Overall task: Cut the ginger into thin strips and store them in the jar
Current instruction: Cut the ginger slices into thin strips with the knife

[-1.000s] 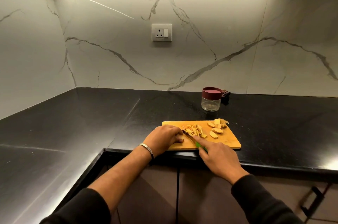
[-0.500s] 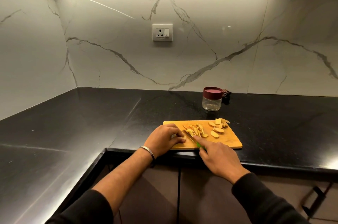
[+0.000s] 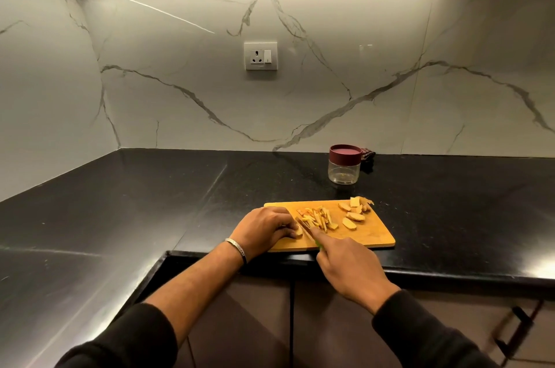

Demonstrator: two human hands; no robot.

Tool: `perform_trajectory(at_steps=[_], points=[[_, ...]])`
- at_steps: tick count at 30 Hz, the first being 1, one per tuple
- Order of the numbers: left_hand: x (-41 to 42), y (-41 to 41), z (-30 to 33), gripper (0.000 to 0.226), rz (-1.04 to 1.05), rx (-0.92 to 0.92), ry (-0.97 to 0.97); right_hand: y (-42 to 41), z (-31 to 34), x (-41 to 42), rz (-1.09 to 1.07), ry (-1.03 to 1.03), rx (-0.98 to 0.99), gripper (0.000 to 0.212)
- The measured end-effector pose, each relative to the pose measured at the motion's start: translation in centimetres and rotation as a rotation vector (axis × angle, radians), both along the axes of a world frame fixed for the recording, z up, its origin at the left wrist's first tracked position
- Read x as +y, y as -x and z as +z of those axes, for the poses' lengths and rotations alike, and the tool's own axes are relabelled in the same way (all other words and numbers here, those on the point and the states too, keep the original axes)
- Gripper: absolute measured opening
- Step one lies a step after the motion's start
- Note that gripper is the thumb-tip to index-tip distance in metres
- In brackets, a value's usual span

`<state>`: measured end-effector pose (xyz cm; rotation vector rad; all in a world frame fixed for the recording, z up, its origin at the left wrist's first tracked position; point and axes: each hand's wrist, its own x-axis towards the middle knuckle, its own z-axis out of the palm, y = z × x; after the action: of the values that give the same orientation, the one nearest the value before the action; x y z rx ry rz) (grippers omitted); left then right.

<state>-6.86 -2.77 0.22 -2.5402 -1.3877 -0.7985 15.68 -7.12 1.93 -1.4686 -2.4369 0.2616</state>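
The ginger piece under work lies at the near-left part of the cutting board, pinned under the curled fingertips of the left hand. The knife blade rests just beside those fingertips, its edge on the piece. The right hand has its grip closed round the green handle, forefinger stretched along the spine; most of the handle is hidden by the hand. The left grip is curled onto the ginger piece and holds it down.

Just beyond the blade lies a loose heap of cut strips. Further right, uncut slices wait near the far-right corner of the board.

Step in hand: slicing, roughly midway by judgement, since several slices are not yet cut into strips.

The jar stands on the black tabletop behind the board, well apart from both hands, its maroon lid on; it appears empty.

Next move calls for: short downward cuts with left fingertips drawn back from the blade, then feeding the remaining slices. The lid must come off before storing.
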Motion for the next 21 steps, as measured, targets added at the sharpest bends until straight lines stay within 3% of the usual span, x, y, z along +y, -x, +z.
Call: perform_trajectory(at_steps=[7,11,16,21], points=[[0.3,0.2,0.0,0.018,-0.029,0.055,-0.034,0.9,0.7,0.4,0.034,-0.013,-0.039,0.054],[0.2,0.1,-0.1,0.035,-0.034,0.05,-0.04,1.3,0.8,0.9,0.044,-0.016,-0.054,0.052],[0.3,0.1,-0.1,0.017,-0.022,0.047,-0.051,1.8,1.1,1.1,0.057,0.009,-0.078,0.052],[0.2,0.0,-0.2,0.017,-0.012,0.065,-0.064,2.3,1.3,1.6,0.061,0.035,-0.1,0.052]])
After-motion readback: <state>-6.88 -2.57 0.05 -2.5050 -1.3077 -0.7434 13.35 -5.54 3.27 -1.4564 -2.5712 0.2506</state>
